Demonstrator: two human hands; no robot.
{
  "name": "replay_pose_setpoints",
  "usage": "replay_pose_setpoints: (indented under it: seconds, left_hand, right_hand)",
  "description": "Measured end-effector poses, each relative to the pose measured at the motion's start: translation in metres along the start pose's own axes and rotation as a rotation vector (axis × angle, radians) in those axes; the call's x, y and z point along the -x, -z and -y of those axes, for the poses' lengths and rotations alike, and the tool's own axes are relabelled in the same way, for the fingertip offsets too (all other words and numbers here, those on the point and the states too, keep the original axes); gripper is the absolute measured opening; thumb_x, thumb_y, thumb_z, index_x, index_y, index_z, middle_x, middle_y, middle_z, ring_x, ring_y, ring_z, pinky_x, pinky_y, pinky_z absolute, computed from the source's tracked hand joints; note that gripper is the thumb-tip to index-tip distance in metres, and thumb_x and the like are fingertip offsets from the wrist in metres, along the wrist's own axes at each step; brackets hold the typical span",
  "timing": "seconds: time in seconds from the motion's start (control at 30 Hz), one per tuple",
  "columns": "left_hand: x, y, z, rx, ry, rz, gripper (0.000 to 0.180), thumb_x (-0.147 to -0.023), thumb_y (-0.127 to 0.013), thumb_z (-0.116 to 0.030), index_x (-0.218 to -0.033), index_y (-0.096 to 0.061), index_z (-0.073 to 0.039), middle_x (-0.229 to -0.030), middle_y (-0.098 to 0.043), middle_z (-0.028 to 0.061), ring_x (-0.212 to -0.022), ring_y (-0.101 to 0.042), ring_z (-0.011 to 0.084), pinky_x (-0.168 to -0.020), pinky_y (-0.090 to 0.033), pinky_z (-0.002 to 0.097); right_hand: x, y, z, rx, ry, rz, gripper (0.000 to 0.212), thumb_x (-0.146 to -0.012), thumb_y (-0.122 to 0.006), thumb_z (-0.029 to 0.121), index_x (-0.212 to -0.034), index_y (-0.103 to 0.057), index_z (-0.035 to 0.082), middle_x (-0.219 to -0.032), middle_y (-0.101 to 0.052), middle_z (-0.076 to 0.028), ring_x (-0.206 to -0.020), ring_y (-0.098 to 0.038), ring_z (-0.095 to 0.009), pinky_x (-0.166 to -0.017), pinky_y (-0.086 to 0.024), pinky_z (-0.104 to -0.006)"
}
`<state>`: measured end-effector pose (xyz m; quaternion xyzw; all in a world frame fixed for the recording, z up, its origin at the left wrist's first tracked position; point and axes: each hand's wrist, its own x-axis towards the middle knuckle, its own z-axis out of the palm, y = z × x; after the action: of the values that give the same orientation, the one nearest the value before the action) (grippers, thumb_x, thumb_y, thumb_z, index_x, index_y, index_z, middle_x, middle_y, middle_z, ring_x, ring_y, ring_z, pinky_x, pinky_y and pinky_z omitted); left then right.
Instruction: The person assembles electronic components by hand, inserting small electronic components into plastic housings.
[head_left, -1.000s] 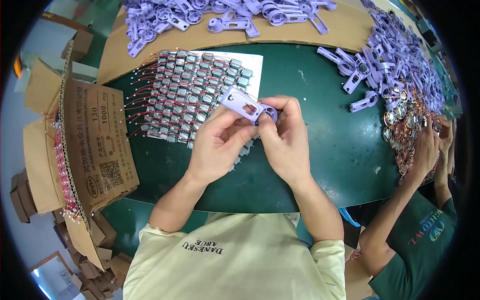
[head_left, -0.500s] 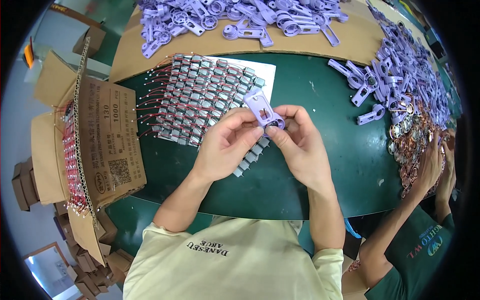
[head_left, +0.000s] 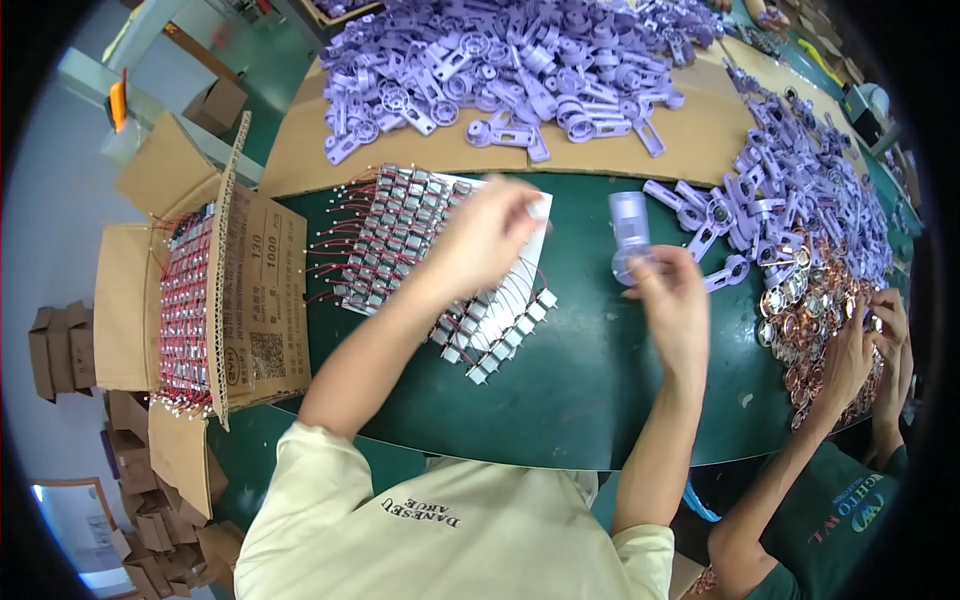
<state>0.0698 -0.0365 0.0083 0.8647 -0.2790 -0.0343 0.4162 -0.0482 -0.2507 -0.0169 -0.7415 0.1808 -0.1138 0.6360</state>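
Note:
My right hand grips the round end of a purple plastic housing, which has a long flat arm with a slot. It is lifted over the green table, right of the motors. My left hand is smeared by motion above the upper right of a block of small silver motors with red wires, set in rows on a white sheet. Whether its fingers hold anything cannot be made out. A short row of motors lies nearer to me, just right of the block.
Purple housings are heaped on cardboard at the back, with another pile at the right. Copper-coloured rings lie below that pile, where a co-worker's hands work. An open carton of motors stands left.
My hands have come apart. The right one has carried the housing to the right; the left has let go of it and swung over the motors. The view has shifted slightly.

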Motion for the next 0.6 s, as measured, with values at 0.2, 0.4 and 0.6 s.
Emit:
replay_pose_setpoints:
  seconds: [0.2, 0.4, 0.6]
  left_hand:
    - [-0.094, 0.028, 0.085, -0.638, -0.051, -0.178, 0.038, -0.083, -0.063, -0.009, -0.121, -0.062, -0.01, -0.118, -0.057, 0.0209, -0.11, -0.056, 0.0376, -0.095, -0.045, 0.0425]
    - [-0.056, 0.037, 0.031, -0.15, -0.018, -0.3, 0.035, -0.086, -0.067, -0.017, -0.118, -0.061, -0.003, -0.106, -0.064, 0.0172, -0.092, -0.064, 0.0268, -0.08, -0.05, 0.0359]
    - [0.046, 0.013, 0.004, 0.761, 0.184, -0.111, 0.036, -0.096, -0.059, -0.015, -0.124, -0.05, 0.005, -0.11, -0.061, 0.0109, -0.095, -0.063, 0.0129, -0.082, -0.051, 0.0267]
  right_hand:
    - [-0.013, 0.003, 0.001, 0.222, 0.282, -0.499, 0.041, -0.093, -0.062, 0.012, -0.127, -0.045, -0.004, -0.111, -0.061, -0.018, -0.098, -0.063, -0.022, -0.086, -0.05, -0.0329]
    - [0.007, -0.067, -0.002, 0.35, 0.423, 0.061, 0.015, -0.086, -0.067, 0.014, -0.096, -0.067, 0.002, -0.09, -0.065, -0.014, -0.086, -0.062, -0.032, -0.078, -0.05, -0.039]
    - [0.001, -0.098, -0.007, 0.466, 0.408, 0.14, 0.023, -0.085, -0.068, 0.014, -0.105, -0.064, 0.002, -0.086, -0.069, -0.011, -0.085, -0.063, -0.028, -0.076, -0.05, -0.0365]
